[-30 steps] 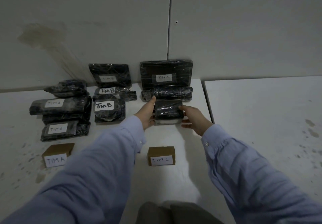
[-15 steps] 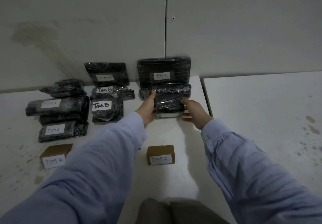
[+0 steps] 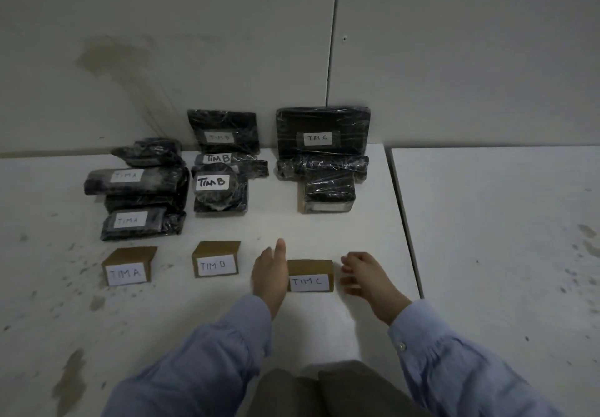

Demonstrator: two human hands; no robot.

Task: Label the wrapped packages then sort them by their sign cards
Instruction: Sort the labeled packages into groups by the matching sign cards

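While both hands flank the TIM C sign card (image 3: 310, 275) on the table (image 3: 324, 231), I see the left hand (image 3: 269, 274) with straight fingers just left of it; whether it touches, I cannot tell. The right hand (image 3: 367, 275), loosely curled and empty, sits just right, apart. The small wrapped package (image 3: 328, 189) lies farther off, against the wrapped roll (image 3: 321, 165) below the large TIM C package (image 3: 323, 132), which leans on the wall (image 3: 454, 59).
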